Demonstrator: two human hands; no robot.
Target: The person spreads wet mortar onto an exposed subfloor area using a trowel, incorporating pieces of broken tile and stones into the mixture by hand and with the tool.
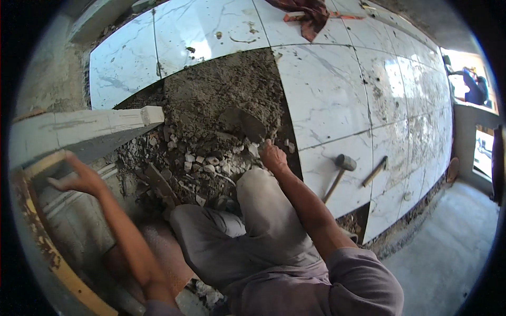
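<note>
White marble-patterned tiles make up the tiled floor (327, 89), streaked with dirt and bordering a gap on its far and right sides. Beyond its near right edge lies a smooth grey floor (443, 247). The mortar bed (211, 89), rough and brown, fills the gap up to the inner corner of the tiles. A worn yellow frame (66, 271) curves down at far left, and a pale ledge (89, 122) reaches from the left to the near left side of the mortar. Loose rubble (211, 166) lies along the mortar's near edge, before the person's bent knees. A dark red cloth (311, 18) lies crumpled at the far edge of the tiled floor.

The mallet (340, 176) rests on the tiles right of the gap, its dark head pointing away from the person. The trowel (254, 128) lies with its blade on the mortar near the gap's right edge; the right hand (274, 157) is closed around its handle. The left hand (81, 176) is spread, thumb well apart from fingers, at the frame's upper end; I cannot tell whether the fingertips touch it. Smallest, a wooden-handled tool (375, 171) lies right of the mallet, well apart from the trowel.
</note>
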